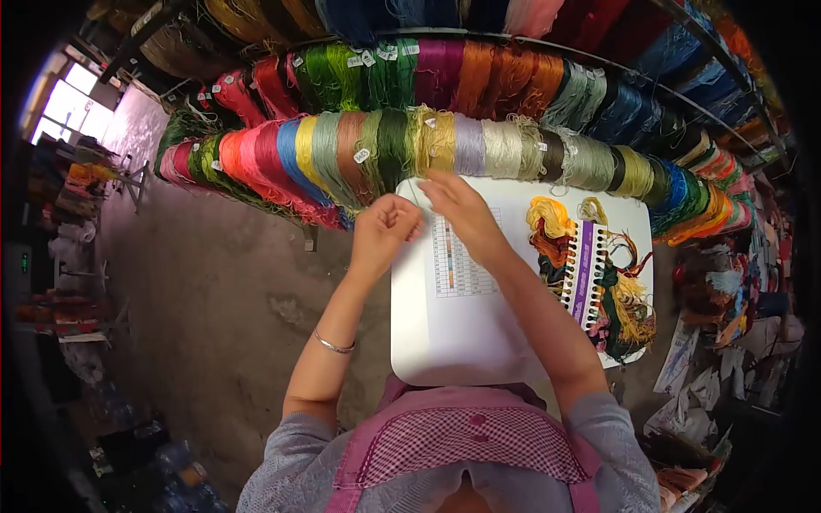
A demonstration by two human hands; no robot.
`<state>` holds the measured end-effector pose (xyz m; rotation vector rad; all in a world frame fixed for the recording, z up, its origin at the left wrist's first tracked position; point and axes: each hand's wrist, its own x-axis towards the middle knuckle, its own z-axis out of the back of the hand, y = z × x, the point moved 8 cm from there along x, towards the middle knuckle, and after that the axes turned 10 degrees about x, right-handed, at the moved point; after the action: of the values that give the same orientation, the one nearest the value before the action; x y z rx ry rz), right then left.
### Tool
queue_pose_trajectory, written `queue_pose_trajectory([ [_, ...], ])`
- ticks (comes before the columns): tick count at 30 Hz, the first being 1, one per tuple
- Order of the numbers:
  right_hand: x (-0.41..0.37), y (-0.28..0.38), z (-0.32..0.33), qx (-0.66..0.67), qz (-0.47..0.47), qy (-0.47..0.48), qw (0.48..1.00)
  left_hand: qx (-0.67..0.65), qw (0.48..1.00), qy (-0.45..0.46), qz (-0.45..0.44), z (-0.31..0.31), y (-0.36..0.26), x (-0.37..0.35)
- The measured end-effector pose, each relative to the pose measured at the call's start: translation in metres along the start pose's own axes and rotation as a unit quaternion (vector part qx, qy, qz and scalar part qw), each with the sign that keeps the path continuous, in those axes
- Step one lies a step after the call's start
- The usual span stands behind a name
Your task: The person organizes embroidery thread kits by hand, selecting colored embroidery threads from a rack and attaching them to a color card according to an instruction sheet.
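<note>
My left hand [385,231] is raised over the left edge of the white table, its fingers curled together in a pinch; a thin dark green strand [414,192] shows between my two hands. Just right of it, my right hand [457,209] has its fingers bent near the same strand, blurred at the tips. Both are right below the dark green skein [396,145] and the yellow skein [434,141] on the rack. A printed sheet with a colour chart [462,278] lies under my right hand and forearm on the white table [419,359].
On the table's right side lies a purple-and-white card with holes [583,274], threaded with bundles of many colours [629,316]. Rows of hanging skeins [505,77] span the front. Threads and papers [710,342] are piled at the far right.
</note>
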<state>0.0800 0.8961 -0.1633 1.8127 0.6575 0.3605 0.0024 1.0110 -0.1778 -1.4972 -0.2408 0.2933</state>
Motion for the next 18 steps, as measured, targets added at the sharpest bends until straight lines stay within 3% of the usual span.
queue_pose_trajectory([
  [2,0.028,0.001,-0.010,0.056,-0.023,0.013,0.998,0.053,0.998,-0.034,-0.004,0.009,-0.008,0.002],
  [4,0.045,-0.008,-0.023,0.074,-0.054,0.114,0.989,0.082,0.987,-0.139,0.005,0.032,-0.024,0.010],
  [6,0.046,-0.005,-0.022,0.082,-0.028,0.107,0.990,0.260,0.924,-0.267,-0.088,0.056,-0.036,0.027],
  [7,0.044,-0.004,-0.021,0.110,-0.043,0.090,0.989,0.230,0.926,-0.282,-0.103,0.057,-0.032,0.040],
  [12,0.034,-0.013,-0.019,0.168,-0.094,0.064,0.979,0.367,0.888,-0.264,-0.080,0.044,-0.040,0.057],
  [15,0.030,-0.018,-0.016,0.178,-0.122,0.054,0.975,0.385,0.856,-0.307,-0.157,0.047,-0.043,0.053],
  [18,0.027,-0.025,-0.020,0.131,-0.133,0.113,0.976,0.223,0.942,-0.230,-0.103,0.058,-0.012,0.058],
])
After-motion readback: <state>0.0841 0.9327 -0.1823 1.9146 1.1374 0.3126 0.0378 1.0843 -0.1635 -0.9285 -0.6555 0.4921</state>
